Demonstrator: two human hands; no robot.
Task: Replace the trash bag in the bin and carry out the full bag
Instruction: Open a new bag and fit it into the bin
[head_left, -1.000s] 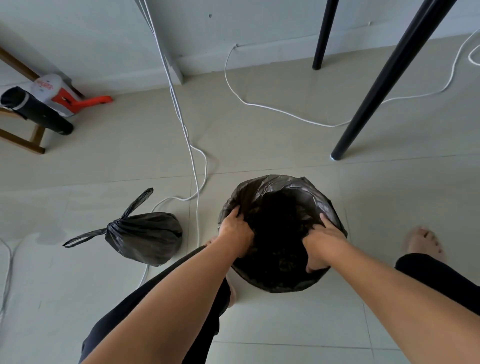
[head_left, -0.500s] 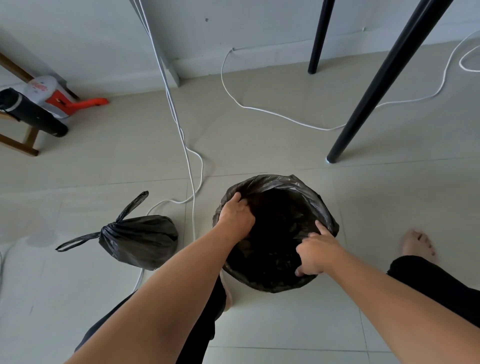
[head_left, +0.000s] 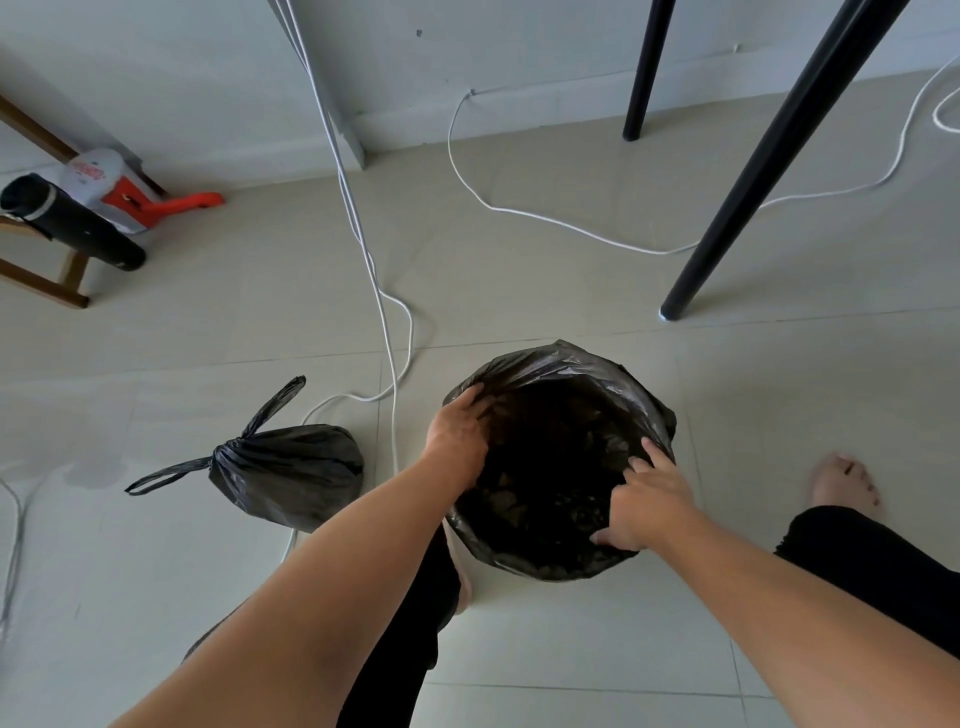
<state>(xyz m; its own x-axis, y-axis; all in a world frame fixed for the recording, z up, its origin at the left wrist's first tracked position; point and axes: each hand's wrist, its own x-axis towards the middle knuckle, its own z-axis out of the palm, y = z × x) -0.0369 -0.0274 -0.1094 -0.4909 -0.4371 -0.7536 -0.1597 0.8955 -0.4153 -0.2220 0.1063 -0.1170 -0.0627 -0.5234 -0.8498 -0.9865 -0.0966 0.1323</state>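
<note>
Gripping the liner (head_left: 597, 364) rim, left hand (head_left: 457, 439) and right hand (head_left: 649, 501) fingers (head_left: 475, 399) curl over it (2 sides).

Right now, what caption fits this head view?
Left hand and right hand spread the black bin liner open, tied full bag lying nearby.

Two trash bags (head_left: 291, 467) (head_left: 571, 364), two hands (head_left: 457, 436) (head_left: 649, 499), two table legs (head_left: 644, 67) (head_left: 769, 156), one vacuum (head_left: 130, 202).

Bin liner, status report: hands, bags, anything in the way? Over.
Left hand on liner rim, grip unclear; right hand pinching its edge. Liner mouth open, full bag tied, on floor left. White cable on floor beside liner.
</note>
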